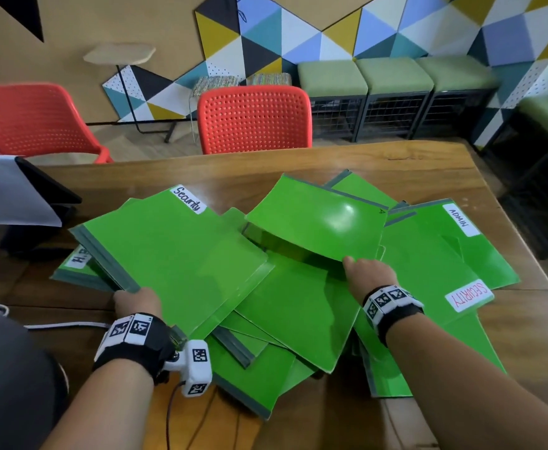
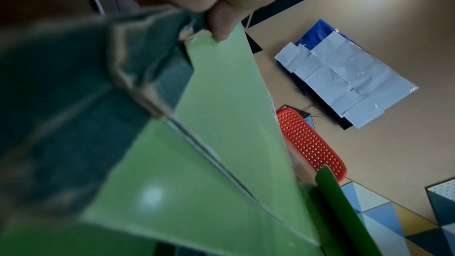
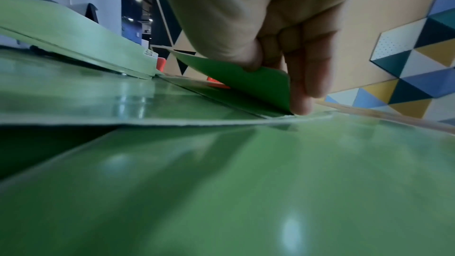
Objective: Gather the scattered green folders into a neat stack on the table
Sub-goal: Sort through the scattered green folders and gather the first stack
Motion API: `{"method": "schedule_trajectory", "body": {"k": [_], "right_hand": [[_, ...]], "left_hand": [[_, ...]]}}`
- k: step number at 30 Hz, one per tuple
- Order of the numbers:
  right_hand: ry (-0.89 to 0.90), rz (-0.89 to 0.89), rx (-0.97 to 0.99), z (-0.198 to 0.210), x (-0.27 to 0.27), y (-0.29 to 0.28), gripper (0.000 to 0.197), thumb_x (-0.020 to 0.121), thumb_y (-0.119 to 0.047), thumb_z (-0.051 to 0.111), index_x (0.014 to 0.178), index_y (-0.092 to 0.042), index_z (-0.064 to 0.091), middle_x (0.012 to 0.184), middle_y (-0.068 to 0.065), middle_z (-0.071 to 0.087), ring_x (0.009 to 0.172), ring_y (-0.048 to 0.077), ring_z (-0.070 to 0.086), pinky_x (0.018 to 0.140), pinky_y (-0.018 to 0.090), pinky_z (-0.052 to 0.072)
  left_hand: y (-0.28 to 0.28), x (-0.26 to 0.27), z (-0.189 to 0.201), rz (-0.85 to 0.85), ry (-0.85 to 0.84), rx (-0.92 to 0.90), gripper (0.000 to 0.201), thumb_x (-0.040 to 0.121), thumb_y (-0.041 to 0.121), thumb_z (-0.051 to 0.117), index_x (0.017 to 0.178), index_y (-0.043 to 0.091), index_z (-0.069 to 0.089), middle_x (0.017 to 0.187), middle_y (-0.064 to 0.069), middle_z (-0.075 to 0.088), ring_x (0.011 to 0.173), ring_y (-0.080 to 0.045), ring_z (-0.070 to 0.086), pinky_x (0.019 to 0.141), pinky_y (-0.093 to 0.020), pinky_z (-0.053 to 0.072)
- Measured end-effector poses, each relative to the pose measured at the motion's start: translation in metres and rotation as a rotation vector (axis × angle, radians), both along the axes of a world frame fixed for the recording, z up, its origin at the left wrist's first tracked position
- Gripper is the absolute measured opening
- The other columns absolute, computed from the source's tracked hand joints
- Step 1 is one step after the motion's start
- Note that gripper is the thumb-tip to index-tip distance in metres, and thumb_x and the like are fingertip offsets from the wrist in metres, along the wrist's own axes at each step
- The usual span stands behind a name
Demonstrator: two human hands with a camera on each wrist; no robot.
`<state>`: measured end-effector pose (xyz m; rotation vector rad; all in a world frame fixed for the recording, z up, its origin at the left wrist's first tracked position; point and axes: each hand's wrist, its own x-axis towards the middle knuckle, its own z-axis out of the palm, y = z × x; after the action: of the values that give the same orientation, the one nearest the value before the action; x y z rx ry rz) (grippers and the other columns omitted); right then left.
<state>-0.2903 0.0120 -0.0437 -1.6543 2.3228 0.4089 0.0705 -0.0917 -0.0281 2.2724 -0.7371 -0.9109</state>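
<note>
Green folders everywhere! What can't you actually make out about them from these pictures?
- How many: in the head view the green folders overlap, hiding the lower ones.
- The label under the Security folder: partly covered.
- Left hand: its fingers are hidden beneath that folder; the left wrist view is blurred.
- Folders' contents: all closed.

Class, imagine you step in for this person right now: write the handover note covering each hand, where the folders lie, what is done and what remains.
Left hand grips the near corner of the Security folder bundle, lifted off the pile.
Right hand pinches the corner of one bent folder, raising it.
The other green folders lie fanned and overlapping on the table; the ADMIN folder sits far right.
Done: a few folders gathered in the left hand.
Left: collect the rest, square the edges, set down one stack.
</note>
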Motion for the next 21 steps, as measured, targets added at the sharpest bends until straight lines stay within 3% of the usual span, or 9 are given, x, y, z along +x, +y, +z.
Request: {"method": "schedule_trajectory", "body": {"k": [3,6,9,11,14,17,19,21], "right_hand": [[0.037,0.028,-0.008,-0.001,-0.013,0.039,0.024,0.095,-0.015,0.052,0.119,-0.014,0.045,0.07,-0.002,0.049,0.054,0.009,0.047,0.053,0.023,0.049],[0.003,-0.035,-0.004,0.004,-0.028,0.079,0.035,0.091,-0.009,0.056,0.122,-0.016,0.043,0.083,0.001,0.052,0.067,0.015,0.057,0.064,0.028,0.056],[-0.083,-0.204,0.033,0.004,-0.044,0.105,0.036,0.088,-0.003,0.057,0.121,-0.011,0.048,0.104,0.007,0.06,0.087,0.021,0.062,0.084,0.037,0.057],[-0.172,-0.335,0.006,0.002,-0.048,0.11,0.03,0.092,-0.01,0.055,0.122,-0.008,0.05,0.111,0.01,0.061,0.098,0.024,0.062,0.089,0.038,0.055],[-0.325,-0.574,-0.099,0.0,-0.041,0.101,0.043,0.095,-0.034,0.053,0.126,-0.006,0.048,0.116,0.015,0.06,0.099,0.027,0.062,0.083,0.038,0.055],[-0.404,-0.744,-0.106,-0.002,-0.033,0.087,0.053,0.089,-0.043,0.059,0.123,-0.003,0.05,0.113,0.016,0.058,0.086,0.026,0.062,0.074,0.036,0.056],[-0.431,-0.806,-0.111,0.0,-0.032,0.079,0.046,0.09,-0.037,0.061,0.118,-0.001,0.054,0.099,0.014,0.058,0.077,0.024,0.058,0.069,0.031,0.051],[-0.499,-0.838,-0.129,0.002,-0.035,0.07,0.032,0.091,-0.024,0.058,0.112,0.0,0.06,0.085,0.011,0.055,0.077,0.024,0.052,0.066,0.027,0.043]], "left_hand": [[0.015,0.002,0.012,-0.05,-0.014,-0.024,0.037,0.096,-0.002,0.038,0.133,-0.001,0.042,0.137,-0.023,0.05,0.123,-0.04,0.052,0.102,-0.047,0.042],[0.029,0.011,0.018,-0.144,-0.049,-0.023,0.033,0.097,-0.001,0.04,0.129,-0.005,0.045,0.134,-0.026,0.052,0.122,-0.043,0.052,0.104,-0.05,0.042],[0.043,0.015,0.026,-0.19,-0.069,-0.033,0.033,0.098,0.003,0.038,0.13,-0.005,0.043,0.134,-0.027,0.05,0.122,-0.044,0.051,0.104,-0.051,0.041],[0.051,0.013,0.031,-0.199,-0.068,-0.069,0.034,0.099,0.004,0.036,0.132,-0.002,0.04,0.136,-0.027,0.048,0.123,-0.044,0.05,0.104,-0.051,0.039],[0.059,0.009,0.035,-0.178,-0.069,-0.137,0.042,0.098,0.003,0.036,0.139,0.009,0.033,0.136,-0.026,0.048,0.12,-0.045,0.052,0.103,-0.052,0.041],[0.062,0.011,0.042,-0.12,-0.037,-0.204,0.069,0.095,0.0,0.038,0.15,0.032,0.012,0.14,-0.025,0.048,0.117,-0.045,0.055,0.102,-0.052,0.042],[0.062,0.016,0.046,-0.079,-0.012,-0.217,0.074,0.095,0.0,0.04,0.153,0.03,0.005,0.144,-0.023,0.045,0.123,-0.043,0.052,0.107,-0.05,0.039],[0.058,0.024,0.046,-0.04,0.007,-0.265,0.064,0.096,-0.001,0.039,0.152,0.018,0.017,0.147,-0.019,0.044,0.13,-0.039,0.048,0.111,-0.047,0.036]]}}
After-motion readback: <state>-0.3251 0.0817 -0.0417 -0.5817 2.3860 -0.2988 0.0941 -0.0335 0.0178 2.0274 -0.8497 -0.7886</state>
